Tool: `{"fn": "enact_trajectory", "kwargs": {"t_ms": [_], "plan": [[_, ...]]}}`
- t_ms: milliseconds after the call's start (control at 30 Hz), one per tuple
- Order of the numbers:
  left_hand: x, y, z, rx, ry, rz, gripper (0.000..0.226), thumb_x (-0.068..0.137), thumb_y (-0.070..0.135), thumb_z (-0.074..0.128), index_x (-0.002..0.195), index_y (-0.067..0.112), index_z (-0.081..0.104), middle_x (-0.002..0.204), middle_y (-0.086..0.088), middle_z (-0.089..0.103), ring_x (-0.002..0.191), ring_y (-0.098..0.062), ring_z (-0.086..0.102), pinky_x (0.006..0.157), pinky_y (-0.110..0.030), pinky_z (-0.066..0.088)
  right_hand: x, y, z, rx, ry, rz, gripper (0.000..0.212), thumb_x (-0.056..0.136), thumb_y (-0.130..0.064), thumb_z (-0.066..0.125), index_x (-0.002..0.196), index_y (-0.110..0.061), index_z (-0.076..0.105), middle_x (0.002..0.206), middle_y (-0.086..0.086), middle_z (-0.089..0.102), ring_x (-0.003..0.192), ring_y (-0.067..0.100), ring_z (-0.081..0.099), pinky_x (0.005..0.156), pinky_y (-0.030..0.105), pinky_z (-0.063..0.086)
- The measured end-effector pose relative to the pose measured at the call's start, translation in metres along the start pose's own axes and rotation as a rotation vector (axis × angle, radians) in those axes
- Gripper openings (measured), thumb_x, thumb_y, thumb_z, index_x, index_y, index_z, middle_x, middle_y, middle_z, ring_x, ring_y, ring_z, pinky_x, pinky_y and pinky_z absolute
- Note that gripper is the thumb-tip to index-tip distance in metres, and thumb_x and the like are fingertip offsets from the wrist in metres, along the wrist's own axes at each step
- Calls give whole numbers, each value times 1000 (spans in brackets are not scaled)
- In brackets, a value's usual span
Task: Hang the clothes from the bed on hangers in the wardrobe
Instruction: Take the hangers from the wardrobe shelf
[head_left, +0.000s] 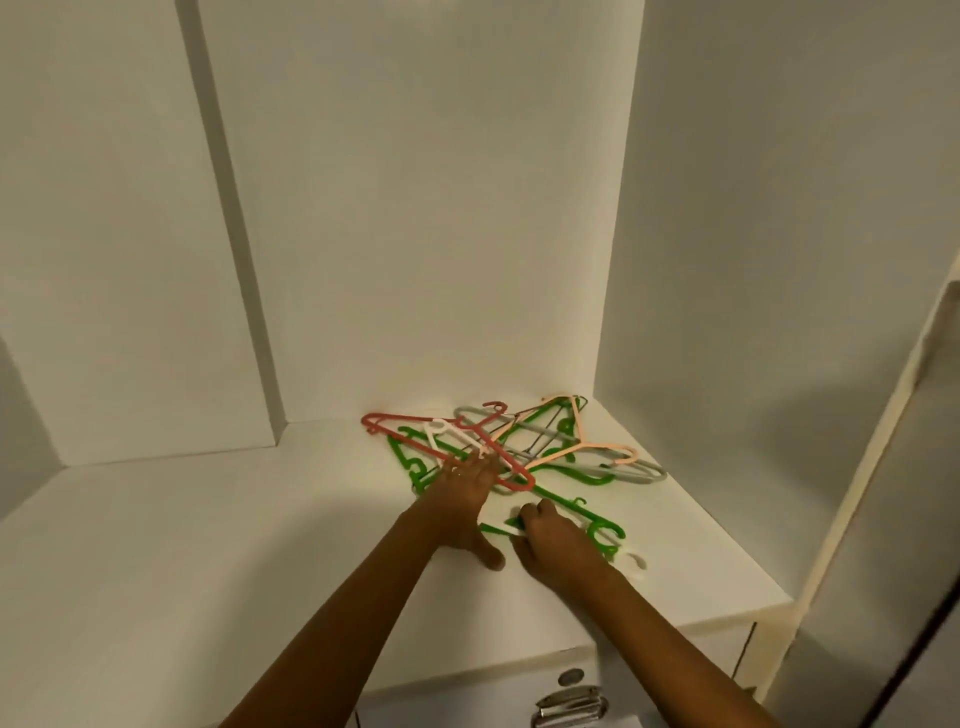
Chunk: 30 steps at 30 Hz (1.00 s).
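Head view, hands (511, 512) on tangled plastic hangers (519, 452)

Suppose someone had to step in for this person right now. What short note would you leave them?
Left hand: open, flat on the hanger pile, fingertips at the red hanger.
Right hand: closed on a green hanger at the pile's near edge, with a white hanger beside it.
Things: all hangers lie tangled on the white wardrobe shelf, toward its right back corner. No clothes or rail are in view.
Done: nothing hung that can be seen.
Left: free one hanger from the tangle, fetch clothes from the bed, hang each in the wardrobe.
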<state>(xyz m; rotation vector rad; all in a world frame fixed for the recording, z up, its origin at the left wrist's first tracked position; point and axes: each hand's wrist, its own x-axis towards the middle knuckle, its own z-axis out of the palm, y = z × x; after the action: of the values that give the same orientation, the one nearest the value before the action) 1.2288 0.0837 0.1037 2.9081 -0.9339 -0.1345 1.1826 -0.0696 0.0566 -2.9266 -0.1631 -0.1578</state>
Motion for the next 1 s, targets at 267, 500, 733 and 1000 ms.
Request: {"fn": "enact_trajectory", "kwargs": {"t_ms": [267,500,733,1000], "plan": [[34,-5,24,184,221,176,63,88,33,59,141,10,34,146,-11,37,136,-28,30,115,-38,19,19,4,17,-43,148,-37,34,97,-24,43,126,-6,50,126,14,52,99,29,61,78,35,52],[41,-22,19,310,255,164,31,88,23,55,117,15,56,116,-5,63,112,-24,54,99,-35,32,13,5,-8,131,173,-62,29,86,-43,61,105,-23,70,100,-1,67,90,13,58,75,24,45],[42,-28,25,345,176,176,46,93,26,51,137,14,43,140,-8,47,130,-28,41,109,-41,30,46,49,-74,294,315,209,22,89,-25,61,108,-15,66,103,4,67,92,18,60,79,28,47],[44,-17,13,228,124,60,61,87,17,64,141,7,37,154,-16,12,139,-32,24,110,-38,34,120,51,-53,10,-387,67,55,88,-28,58,138,-15,41,135,10,50,123,25,45,103,37,35]]}}
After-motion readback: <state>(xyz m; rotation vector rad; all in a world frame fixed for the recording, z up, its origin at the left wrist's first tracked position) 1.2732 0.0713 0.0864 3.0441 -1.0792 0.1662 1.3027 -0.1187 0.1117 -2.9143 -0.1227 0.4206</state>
